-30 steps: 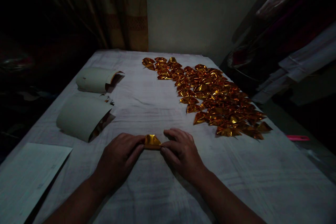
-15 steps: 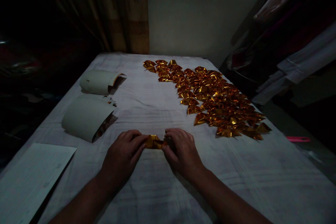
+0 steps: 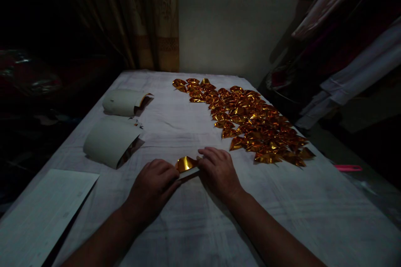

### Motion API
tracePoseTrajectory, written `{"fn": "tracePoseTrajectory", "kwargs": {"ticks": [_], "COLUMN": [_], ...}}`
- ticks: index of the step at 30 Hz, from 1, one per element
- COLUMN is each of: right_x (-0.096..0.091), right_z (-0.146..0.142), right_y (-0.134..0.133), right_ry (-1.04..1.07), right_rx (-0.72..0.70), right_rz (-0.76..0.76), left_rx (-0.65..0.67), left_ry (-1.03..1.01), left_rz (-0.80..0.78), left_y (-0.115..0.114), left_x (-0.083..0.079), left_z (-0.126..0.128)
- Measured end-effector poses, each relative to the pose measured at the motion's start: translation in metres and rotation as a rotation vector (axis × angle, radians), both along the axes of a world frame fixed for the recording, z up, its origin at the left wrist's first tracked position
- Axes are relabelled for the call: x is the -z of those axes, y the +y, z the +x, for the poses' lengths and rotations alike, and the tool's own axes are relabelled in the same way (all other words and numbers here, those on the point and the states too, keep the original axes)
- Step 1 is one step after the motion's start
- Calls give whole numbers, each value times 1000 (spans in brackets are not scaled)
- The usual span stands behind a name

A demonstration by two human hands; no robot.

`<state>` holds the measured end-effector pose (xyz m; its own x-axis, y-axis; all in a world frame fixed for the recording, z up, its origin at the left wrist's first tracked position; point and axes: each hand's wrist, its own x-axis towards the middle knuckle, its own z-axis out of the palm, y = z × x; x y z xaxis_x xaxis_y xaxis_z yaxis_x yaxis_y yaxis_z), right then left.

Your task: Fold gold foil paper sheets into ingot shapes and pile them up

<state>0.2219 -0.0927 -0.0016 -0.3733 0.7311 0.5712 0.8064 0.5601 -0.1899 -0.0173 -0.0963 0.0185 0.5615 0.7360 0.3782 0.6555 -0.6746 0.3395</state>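
Head view: The left hand and right hand pinch opposite ends of a gold paper over the pale cloth, nearer than the heap of gold shapes; uneven pulling could tear it or skew its folds.

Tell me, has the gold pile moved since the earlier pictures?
No. Against the crease in the cloth, the gold pile lies where it did; the whole view has shifted, so the camera seems to have moved.
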Motion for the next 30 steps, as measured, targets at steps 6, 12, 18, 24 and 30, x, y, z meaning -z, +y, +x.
{"fn": "tracePoseTrajectory", "kwargs": {"ticks": [6, 12, 18, 24, 30], "right_x": [-3, -6, -11, -13, -2], "right_z": [-2, -17, -18, -24, -41], "right_y": [-12, -27, -26, -24, -21], "right_ry": [-58, -24, 20, 79, 52], "right_rx": [131, 10, -88, -103, 5], "right_rz": [23, -26, -208, -267, -191], "left_rx": [129, 119, 61, 53, 62], "left_ry": [-31, -169, -159, -22, -54], "left_rz": [8, -95, -13, 11, -13], "left_y": [2, 1, 9, 13, 12], "left_x": [7, 12, 18, 19, 19], "left_z": [1, 0, -6, -11, -10]}}
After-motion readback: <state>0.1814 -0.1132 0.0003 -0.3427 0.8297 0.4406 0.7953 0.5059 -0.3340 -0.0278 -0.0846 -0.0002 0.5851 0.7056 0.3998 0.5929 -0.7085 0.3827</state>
